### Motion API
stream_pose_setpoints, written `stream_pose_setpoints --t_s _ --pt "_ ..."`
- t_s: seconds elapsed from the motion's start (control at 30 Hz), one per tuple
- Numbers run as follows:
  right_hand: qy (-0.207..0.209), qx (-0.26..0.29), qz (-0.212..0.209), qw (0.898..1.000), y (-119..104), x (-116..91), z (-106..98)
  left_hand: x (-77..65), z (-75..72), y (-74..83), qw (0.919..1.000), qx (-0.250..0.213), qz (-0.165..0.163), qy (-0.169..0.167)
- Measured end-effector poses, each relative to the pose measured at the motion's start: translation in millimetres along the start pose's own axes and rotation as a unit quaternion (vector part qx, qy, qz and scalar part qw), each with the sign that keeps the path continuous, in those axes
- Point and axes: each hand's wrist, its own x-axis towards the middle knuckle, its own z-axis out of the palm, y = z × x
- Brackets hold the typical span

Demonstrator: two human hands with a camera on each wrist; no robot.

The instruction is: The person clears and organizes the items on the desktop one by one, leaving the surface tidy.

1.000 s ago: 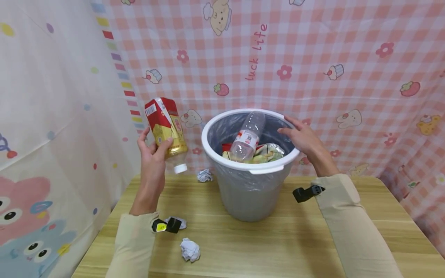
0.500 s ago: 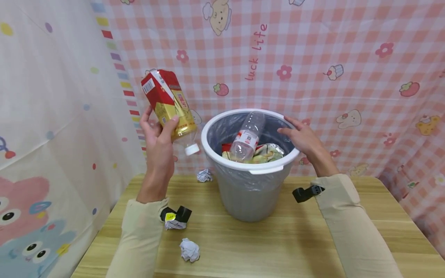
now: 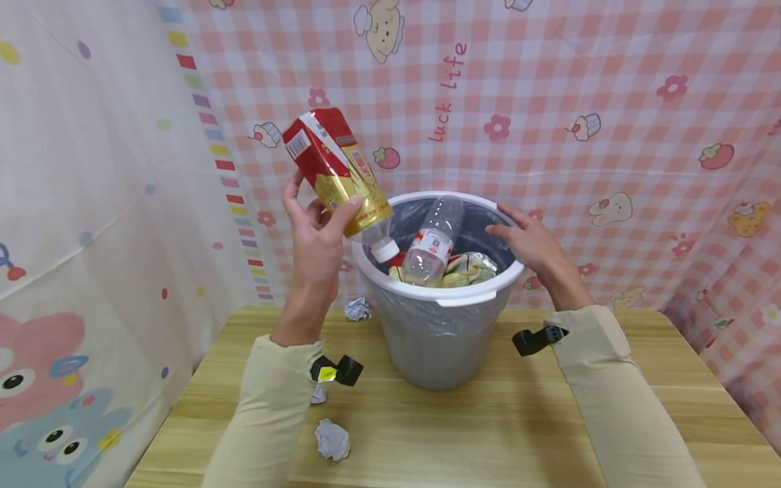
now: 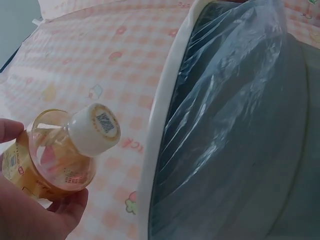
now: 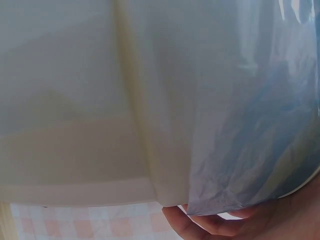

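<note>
My left hand (image 3: 318, 240) grips a plastic drink bottle (image 3: 342, 169) with a red and gold label. It is tilted, white cap (image 3: 385, 250) down, and the cap overlaps the bin's left rim in the head view. In the left wrist view the cap (image 4: 95, 130) faces the camera, left of the bin's rim (image 4: 162, 107). My right hand (image 3: 537, 247) holds the right rim of the grey trash bin (image 3: 436, 352), thumb toward the inside; fingers (image 5: 192, 225) show outside against the liner in the right wrist view. A clear bottle (image 3: 434, 240) leans inside on crumpled wrappers (image 3: 471, 270).
The bin stands on a wooden table (image 3: 488, 434). Crumpled paper balls lie left of it: one near the back (image 3: 358, 309), another at the front (image 3: 333, 440), and one partly hidden behind the left wrist camera (image 3: 348, 371). A pink checked cloth (image 3: 549, 81) hangs behind.
My left hand has carried the drink bottle up and to the right, from left of the bin to its rim. The right hand and the bin have stayed in place.
</note>
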Motion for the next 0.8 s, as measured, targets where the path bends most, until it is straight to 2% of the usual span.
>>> stream_pose_setpoints --t_s 0.23,0.47,0.8 --pt "-0.002 0.001 0.003 1.0 -0.7 0.1 0.1 -0.8 15.8 -8.2 0.9994 0.012 -0.002 -0.033" --pt "0.002 0.002 0.001 1.0 0.6 0.7 0.8 -4.1 26.6 -19.1 0.9948 0.082 -0.003 -0.061" --pt "0.0 0.005 0.003 1.0 -0.9 0.0 -0.1 -8.7 37.2 -33.7 0.9859 0.139 -0.018 -0.091"
